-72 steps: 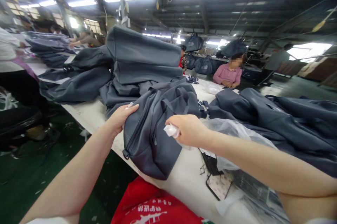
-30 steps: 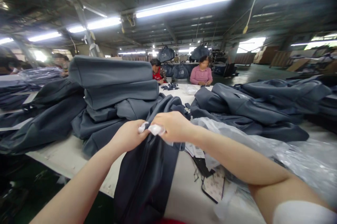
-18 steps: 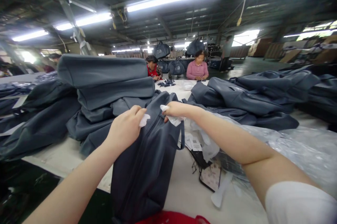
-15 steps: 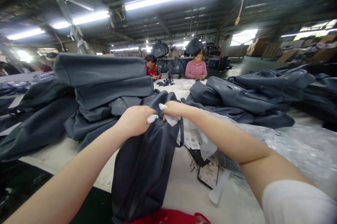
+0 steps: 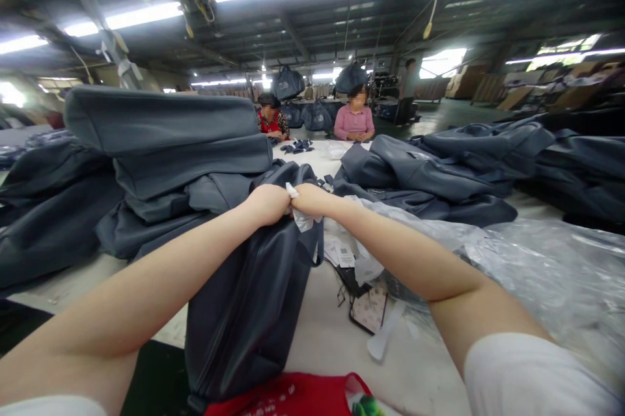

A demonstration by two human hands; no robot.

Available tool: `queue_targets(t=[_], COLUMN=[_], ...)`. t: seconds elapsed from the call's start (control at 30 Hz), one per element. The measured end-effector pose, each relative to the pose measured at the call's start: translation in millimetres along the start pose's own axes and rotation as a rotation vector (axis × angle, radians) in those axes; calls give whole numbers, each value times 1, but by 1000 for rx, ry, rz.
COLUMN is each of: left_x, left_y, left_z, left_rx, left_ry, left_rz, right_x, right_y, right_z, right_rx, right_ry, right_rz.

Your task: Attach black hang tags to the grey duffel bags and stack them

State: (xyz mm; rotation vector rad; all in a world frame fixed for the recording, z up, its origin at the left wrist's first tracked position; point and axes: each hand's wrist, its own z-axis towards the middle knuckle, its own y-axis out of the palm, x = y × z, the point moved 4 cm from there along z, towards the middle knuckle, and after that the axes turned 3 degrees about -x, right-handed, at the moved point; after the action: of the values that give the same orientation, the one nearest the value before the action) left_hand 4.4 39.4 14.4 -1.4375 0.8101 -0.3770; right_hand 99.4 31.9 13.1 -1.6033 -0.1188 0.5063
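Note:
A dark blue-grey bag with a long zip lies in front of me, its near end by my red apron. Over its far part, my left hand and my right hand meet, both with closed fingers. A crumpled piece of thin white tissue hangs beneath my right hand, and a small white end pokes up between the hands. My left fingertips are hidden behind that hand. A dark strap loops from the bag's right side.
Folded bags are stacked at left; more bags lie at right. Clear plastic wrapping spreads below those. White tags, a patterned phone and a white strip lie on the table. Two people sit opposite.
My hands, apart before with white tissue showing at each, have come together over the bag. The whole view has shifted, so the scene sits slightly further left and higher.

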Motion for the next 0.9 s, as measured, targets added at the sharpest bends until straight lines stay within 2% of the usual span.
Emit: queue_targets(t=[0.13, 0.27, 0.4, 0.5, 0.63, 0.8, 0.9], left_x=[-10, -21, -26, -20, -4, 33, 51], left_y=[4, -8, -27, -24, 7, 74, 106], left_z=[-5, -22, -70, -125, -199, -279, -320], left_rx=[12, 45, 99, 70, -14, -150, -138], left_ry=[5, 24, 77, 110, 65, -12, -82], left_rz=[-30, -56, -70, -75, -179, -340, -347], right_x=[-2, -3, -2, -3, -8, -8, -11], right_y=[2, 10, 23, 27, 26, 28, 25], right_z=[-1, -14, -25, -25, -20, -12, -13], right_rx=[86, 224, 358, 386, 369, 353, 290], right_ry=[-8, -38, -142, -177, -187, -193, -164], right_rz=[31, 87, 196, 234, 250, 226, 100])
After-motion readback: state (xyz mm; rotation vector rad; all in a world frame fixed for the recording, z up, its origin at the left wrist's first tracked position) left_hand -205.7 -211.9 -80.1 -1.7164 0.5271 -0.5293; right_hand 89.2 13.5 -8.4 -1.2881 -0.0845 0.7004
